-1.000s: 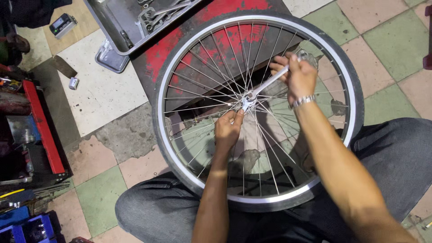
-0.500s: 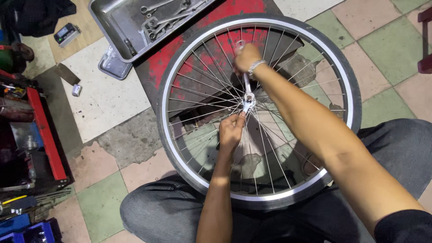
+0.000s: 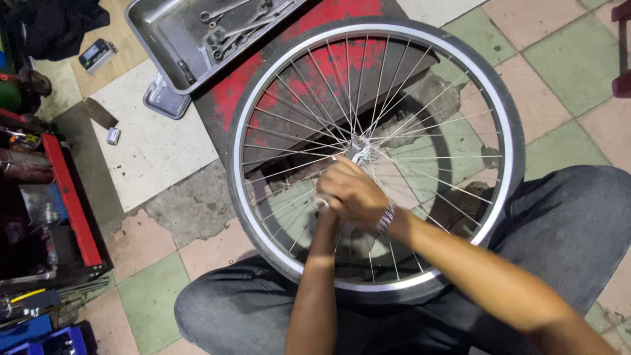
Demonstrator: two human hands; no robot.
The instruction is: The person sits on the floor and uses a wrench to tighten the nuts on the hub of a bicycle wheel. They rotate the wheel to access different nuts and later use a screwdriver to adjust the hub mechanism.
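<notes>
Tool tray [image 3: 164, 49] (metal) behind wheel [image 3: 276, 72].

far left of you sits a grey metal tray [image 3: 164, 39] holding spanners [image 3: 230, 29]. a smaller metal dish [image 3: 161, 98] pokes out just beneath it. at your left edge stands a red toolbox [image 3: 66, 197], with a small grey gadget [image 3: 97, 54] lying farther off on the tiled floor [image 3: 565, 59].

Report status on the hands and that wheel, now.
Both hands at the hub: right hand over the left hand, gripping a tool there, mostly hidden. Bicycle wheel flat across the lap. Wrench tray beyond, clear of it.
</notes>
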